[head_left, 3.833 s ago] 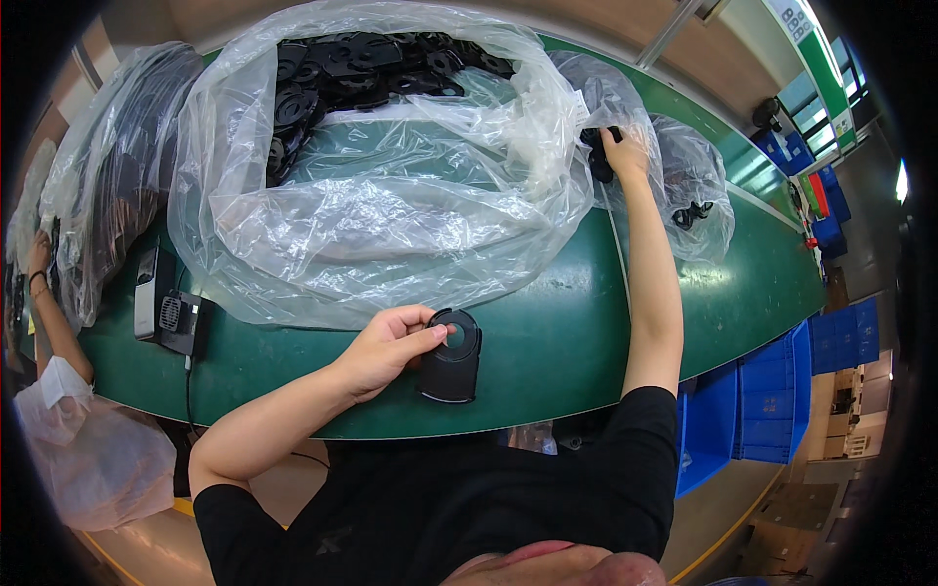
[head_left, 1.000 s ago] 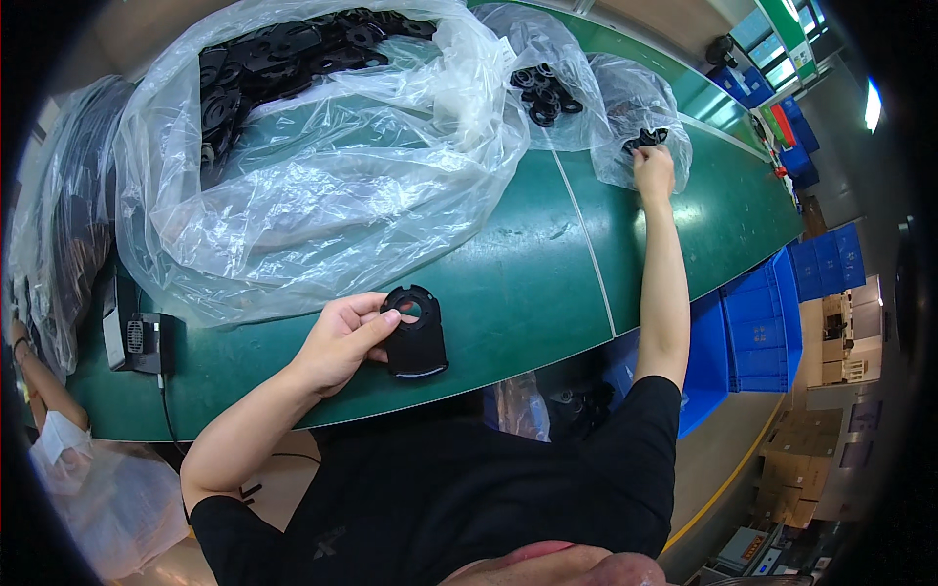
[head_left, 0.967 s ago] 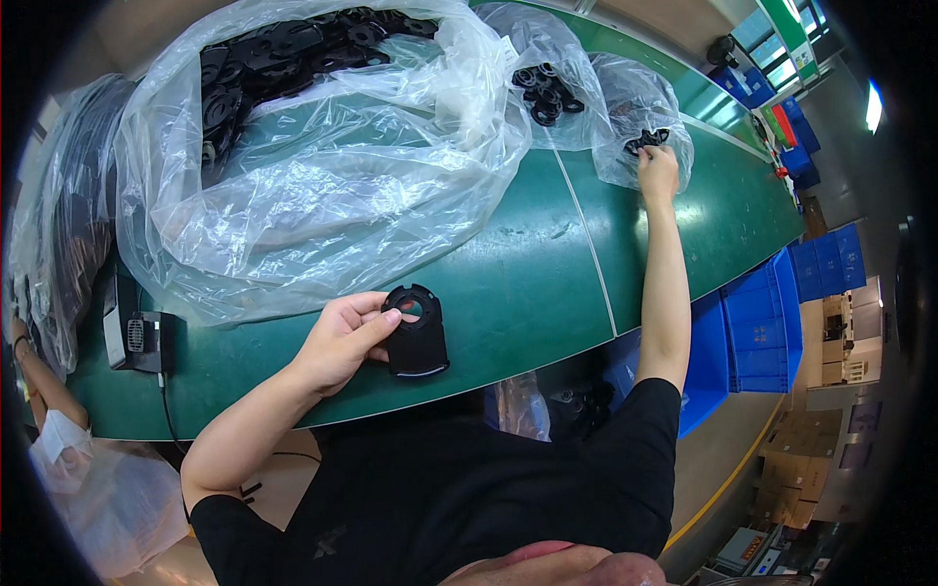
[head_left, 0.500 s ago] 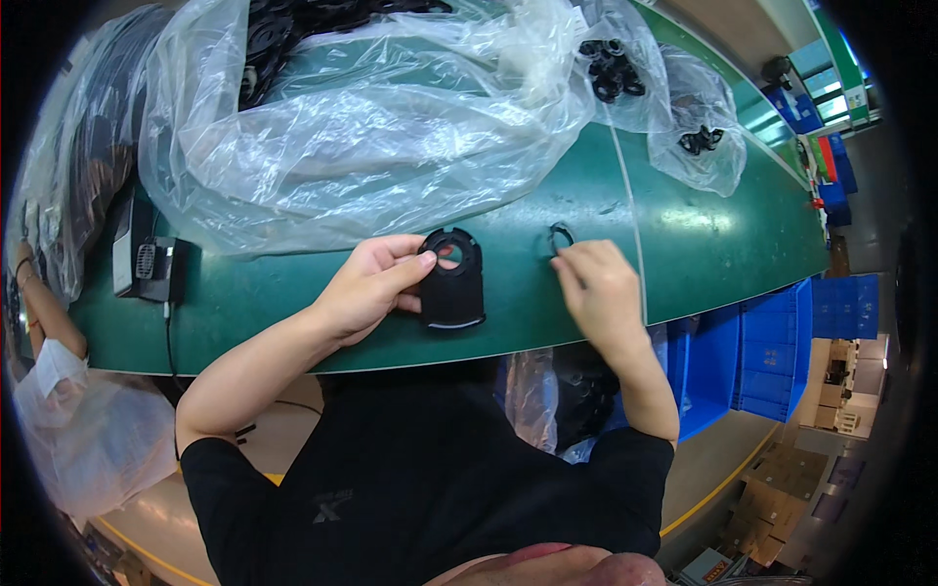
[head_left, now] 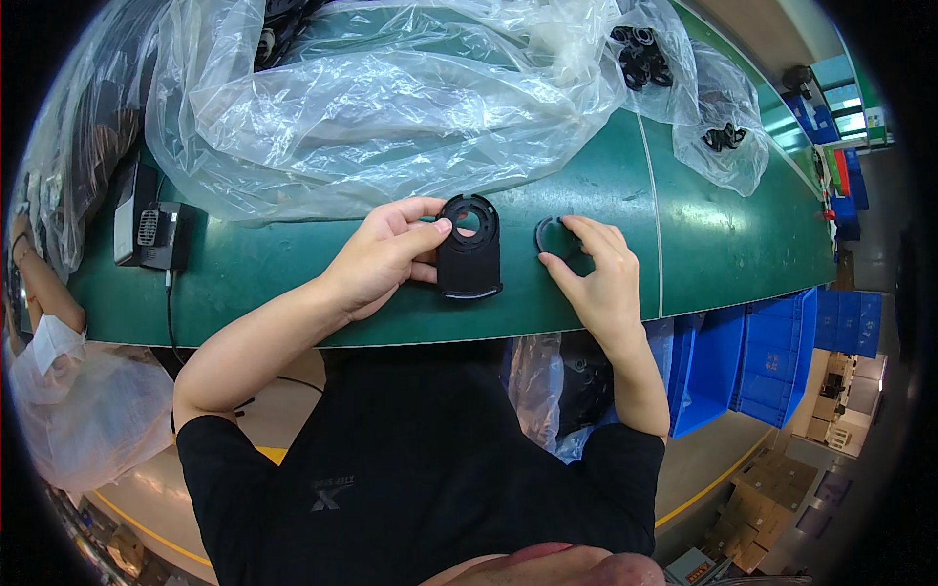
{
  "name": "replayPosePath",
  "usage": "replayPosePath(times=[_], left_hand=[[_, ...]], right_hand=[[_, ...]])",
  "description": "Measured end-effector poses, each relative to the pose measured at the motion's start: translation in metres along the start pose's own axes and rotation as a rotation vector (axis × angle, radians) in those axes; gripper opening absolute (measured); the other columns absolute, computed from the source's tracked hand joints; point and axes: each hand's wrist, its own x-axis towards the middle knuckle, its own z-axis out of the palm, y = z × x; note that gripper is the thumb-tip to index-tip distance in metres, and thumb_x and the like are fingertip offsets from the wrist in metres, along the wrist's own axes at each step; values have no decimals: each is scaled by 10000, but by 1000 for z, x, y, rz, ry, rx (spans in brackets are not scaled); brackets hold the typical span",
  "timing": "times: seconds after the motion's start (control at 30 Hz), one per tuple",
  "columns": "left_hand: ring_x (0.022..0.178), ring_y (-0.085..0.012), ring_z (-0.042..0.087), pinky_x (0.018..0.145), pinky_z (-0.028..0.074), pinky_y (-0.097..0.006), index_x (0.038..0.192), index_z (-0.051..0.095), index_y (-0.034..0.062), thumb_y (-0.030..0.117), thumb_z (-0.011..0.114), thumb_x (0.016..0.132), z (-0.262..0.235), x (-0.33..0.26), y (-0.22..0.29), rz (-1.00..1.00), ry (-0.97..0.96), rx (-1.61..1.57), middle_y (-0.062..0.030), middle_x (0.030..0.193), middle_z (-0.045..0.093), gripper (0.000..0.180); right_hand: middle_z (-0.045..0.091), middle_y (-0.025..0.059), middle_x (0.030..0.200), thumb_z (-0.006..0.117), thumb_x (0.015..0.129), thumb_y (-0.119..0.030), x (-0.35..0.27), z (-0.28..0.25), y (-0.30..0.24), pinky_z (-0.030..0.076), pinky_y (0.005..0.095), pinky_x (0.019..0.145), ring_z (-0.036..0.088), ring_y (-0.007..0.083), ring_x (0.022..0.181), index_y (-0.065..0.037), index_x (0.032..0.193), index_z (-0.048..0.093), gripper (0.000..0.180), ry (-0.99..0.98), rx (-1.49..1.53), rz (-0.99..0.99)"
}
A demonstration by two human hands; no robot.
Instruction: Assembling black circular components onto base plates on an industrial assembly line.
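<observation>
A: ok what are the fingers doing rn?

B: left hand (head_left: 386,259) is clamped on a black plate (head_left: 470,269), thumb at the edge of its round hole. Right hand (head_left: 604,278) pinches a thin black C-shaped ring (head_left: 541,235), thumb and index finger spread across it.

A: so are they joined?

B: nope, ring's just right of the plate, clear gap between. Both are over the green worktop (head_left: 703,254), near its front edge.

A: and further out?

B: big clear plastic bag (head_left: 391,127) behind the hands, two smaller bags to the right with black parts in them (bit small to make out). Boxy device (head_left: 154,230) with a cable off left, blue bins (head_left: 772,361) at right.
</observation>
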Motion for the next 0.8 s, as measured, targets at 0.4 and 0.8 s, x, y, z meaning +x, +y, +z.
replayPosePath(times=[0.4,0.8], left_hand=[[957,-158,615,843,510,-307,1196,489,-28,118,448,931,2,-1,0,1,-51,14,-97,1077,606,305],[968,-150,603,863,500,-307,1229,480,-24,72,402,921,-2,-2,-1,4,-138,-97,-87,1102,593,331]], right_hand=[[593,148,1039,730,640,8,15,-3,-29,509,291,808,609,187,920,78,1048,580,440,33,550,99],[602,183,990,743,587,-26,29,26,-63,493,355,740,600,312,853,62,988,596,436,106,178,-303]])
